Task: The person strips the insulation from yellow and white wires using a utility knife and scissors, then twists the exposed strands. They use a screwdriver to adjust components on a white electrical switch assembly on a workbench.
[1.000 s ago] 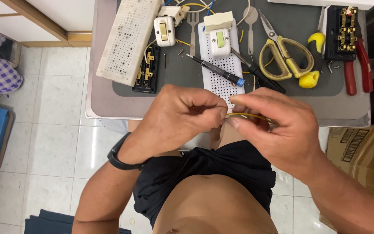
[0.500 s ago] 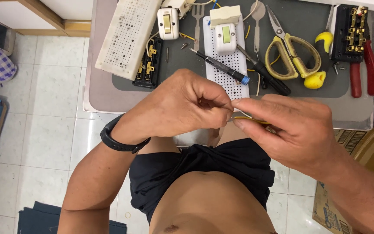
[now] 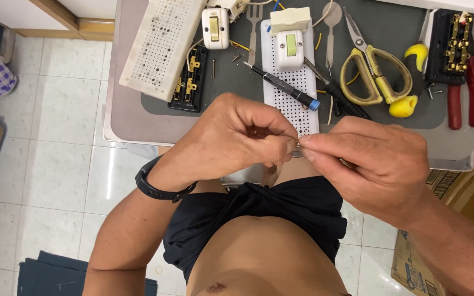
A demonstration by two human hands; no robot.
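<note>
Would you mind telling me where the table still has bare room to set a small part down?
Bare grey table lies left of the mat, below the white perforated board. The mat's middle and right are crowded with scissors, screwdriver and pliers.

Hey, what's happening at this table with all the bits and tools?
A person is pinching a tiny metal part between the fingertips of the left hand and right hand, held just off the table's near edge. It is too small to identify. On the grey mat beyond lie a screwdriver, yellow scissors, red pliers, white perforated boards and switch parts, none being touched.
</note>
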